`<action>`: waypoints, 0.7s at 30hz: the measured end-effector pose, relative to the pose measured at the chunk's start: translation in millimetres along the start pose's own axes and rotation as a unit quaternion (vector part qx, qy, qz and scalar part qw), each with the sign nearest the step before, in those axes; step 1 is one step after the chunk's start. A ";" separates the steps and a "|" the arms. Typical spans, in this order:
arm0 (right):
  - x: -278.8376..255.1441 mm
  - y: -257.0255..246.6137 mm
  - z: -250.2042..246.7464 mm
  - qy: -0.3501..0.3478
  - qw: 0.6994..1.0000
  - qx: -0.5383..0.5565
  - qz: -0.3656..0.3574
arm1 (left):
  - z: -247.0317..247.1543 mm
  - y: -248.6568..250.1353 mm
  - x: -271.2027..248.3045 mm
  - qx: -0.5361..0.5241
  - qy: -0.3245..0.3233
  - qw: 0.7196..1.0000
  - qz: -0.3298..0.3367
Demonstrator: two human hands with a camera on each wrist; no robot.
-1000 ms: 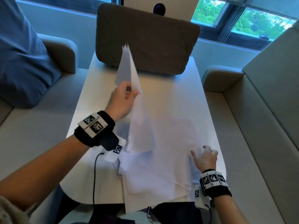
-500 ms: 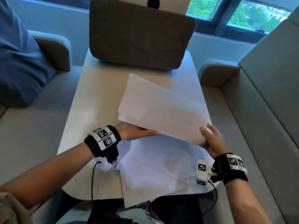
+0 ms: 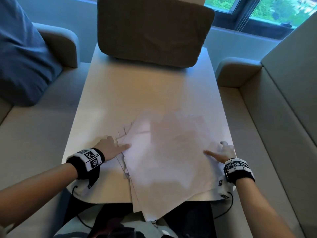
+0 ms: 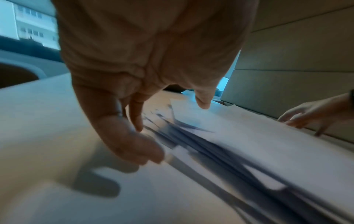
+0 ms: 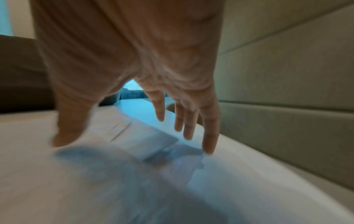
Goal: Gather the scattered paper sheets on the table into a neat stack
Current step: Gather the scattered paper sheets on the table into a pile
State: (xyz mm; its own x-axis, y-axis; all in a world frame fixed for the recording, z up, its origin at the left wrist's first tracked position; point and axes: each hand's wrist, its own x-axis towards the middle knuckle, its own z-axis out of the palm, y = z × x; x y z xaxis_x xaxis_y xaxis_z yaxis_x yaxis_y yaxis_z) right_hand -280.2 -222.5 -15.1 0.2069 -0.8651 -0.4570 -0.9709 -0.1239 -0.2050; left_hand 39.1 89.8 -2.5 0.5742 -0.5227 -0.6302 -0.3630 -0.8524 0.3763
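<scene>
A loose, uneven pile of white paper sheets [image 3: 168, 157] lies on the near half of the white table [image 3: 137, 93], its lower corner hanging over the front edge. My left hand [image 3: 111, 148] is at the pile's left edge, thumb on the top sheet, fingers spread and down beside the fanned sheet edges [image 4: 220, 151]. My right hand [image 3: 223, 151] is at the pile's right edge, thumb lying on the paper, fingers [image 5: 208, 136] straight and pointing down at the sheets [image 5: 134, 136]. Neither hand holds a sheet. Both wrist views are blurred.
A brown cushion [image 3: 151, 30] stands at the table's far end. Beige sofa seats flank the table, with a blue pillow [image 3: 22, 54] on the left one and a sofa back [image 3: 291, 83] at the right. Windows run behind.
The sheets that my left hand held upright came down, were laid across the pile with both hands, and now lie flat. Both hands have let go and sit at the pile's sides.
</scene>
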 end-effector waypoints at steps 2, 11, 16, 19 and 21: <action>-4.4 -8.0 5.6 -0.032 0.999 -0.026 0.015 | 10.0 2.3 -11.1 -0.050 -0.061 0.997 -0.019; -20.6 -28.3 15.4 -0.035 0.999 -0.003 0.035 | 32.4 7.7 -2.5 -0.042 -0.059 0.997 0.010; -34.1 -51.7 23.7 -0.069 0.997 0.006 0.032 | 2.6 -11.8 20.4 -0.156 -0.006 0.988 -0.002; -40.3 -70.1 41.9 -0.077 0.997 -0.001 0.031 | -17.6 -24.9 37.8 -0.159 0.039 0.986 -0.005; -49.6 -83.3 54.5 -0.065 0.997 0.012 0.033 | -28.3 -34.0 46.6 -0.164 0.077 0.983 -0.007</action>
State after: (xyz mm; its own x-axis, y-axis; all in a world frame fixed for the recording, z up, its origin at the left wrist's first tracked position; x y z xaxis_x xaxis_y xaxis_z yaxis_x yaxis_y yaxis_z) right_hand -203.0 -142.7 -22.5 0.1585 -0.8004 -0.5781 -0.9800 -0.0564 -0.1906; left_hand 99.0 94.0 -25.5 0.6910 -0.4852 -0.5359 -0.1133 -0.8048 0.5826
